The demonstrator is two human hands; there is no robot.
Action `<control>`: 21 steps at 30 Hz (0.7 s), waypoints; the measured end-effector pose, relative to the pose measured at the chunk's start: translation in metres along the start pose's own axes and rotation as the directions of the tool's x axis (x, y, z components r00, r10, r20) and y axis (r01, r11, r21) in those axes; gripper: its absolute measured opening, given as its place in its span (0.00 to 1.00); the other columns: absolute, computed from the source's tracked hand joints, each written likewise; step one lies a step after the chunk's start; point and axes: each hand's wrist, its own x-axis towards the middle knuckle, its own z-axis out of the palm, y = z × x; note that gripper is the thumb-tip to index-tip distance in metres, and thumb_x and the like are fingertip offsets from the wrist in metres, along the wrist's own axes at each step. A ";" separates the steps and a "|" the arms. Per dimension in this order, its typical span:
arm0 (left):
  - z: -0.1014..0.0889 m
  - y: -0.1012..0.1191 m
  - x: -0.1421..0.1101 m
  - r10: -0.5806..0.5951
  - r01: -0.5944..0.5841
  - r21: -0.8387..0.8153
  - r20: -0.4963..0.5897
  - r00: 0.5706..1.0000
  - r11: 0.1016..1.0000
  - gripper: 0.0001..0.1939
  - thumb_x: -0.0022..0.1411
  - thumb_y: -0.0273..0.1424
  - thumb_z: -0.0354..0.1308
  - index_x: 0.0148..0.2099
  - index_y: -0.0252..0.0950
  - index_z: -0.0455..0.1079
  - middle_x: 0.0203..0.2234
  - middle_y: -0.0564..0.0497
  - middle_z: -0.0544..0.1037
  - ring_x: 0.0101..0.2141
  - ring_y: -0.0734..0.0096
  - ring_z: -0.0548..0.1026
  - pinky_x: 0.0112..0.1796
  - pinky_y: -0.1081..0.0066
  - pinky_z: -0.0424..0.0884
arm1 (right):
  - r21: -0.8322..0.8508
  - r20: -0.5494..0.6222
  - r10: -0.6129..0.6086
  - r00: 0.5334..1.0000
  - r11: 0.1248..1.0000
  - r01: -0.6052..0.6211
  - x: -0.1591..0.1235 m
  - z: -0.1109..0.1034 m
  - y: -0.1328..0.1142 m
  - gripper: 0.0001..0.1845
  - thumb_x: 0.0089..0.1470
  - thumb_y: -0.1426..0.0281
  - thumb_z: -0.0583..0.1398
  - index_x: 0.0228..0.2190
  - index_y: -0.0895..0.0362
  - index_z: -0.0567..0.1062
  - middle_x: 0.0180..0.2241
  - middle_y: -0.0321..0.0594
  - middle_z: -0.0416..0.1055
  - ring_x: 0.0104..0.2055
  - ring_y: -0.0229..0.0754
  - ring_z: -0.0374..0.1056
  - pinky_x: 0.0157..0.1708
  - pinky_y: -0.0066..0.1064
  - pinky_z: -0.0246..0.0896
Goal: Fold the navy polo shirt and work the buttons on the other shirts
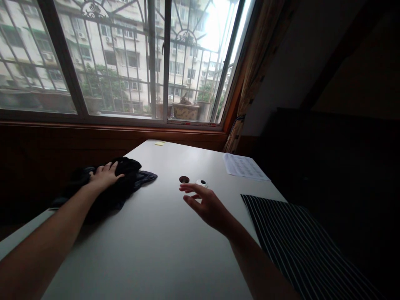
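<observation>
Bare forearms (67, 231) reach over the white surface (156, 250), the left hand (105, 175) spread on the rumpled dark cloth (114, 198) at its left edge, probably steadying rather than gripping it, while the right hand (203, 202) hovers apart, loosely curled and seemingly empty.

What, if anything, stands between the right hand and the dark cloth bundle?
Nothing visible: only a stretch of white table separates the right hand from the dark cloth bundle. The left hand rests on top of the bundle, covering part of it.
</observation>
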 end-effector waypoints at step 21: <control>0.051 -0.016 -0.036 0.126 -0.136 -0.021 -0.267 0.956 0.990 0.34 0.67 0.46 0.44 0.68 0.32 0.50 0.65 0.39 0.63 0.66 0.28 0.50 0.59 0.32 0.43 | -0.748 -0.347 0.236 0.908 0.514 -0.420 -0.221 -0.046 0.064 0.33 0.59 0.58 0.59 0.62 0.57 0.66 0.64 0.53 0.61 0.66 0.58 0.58 0.61 0.54 0.59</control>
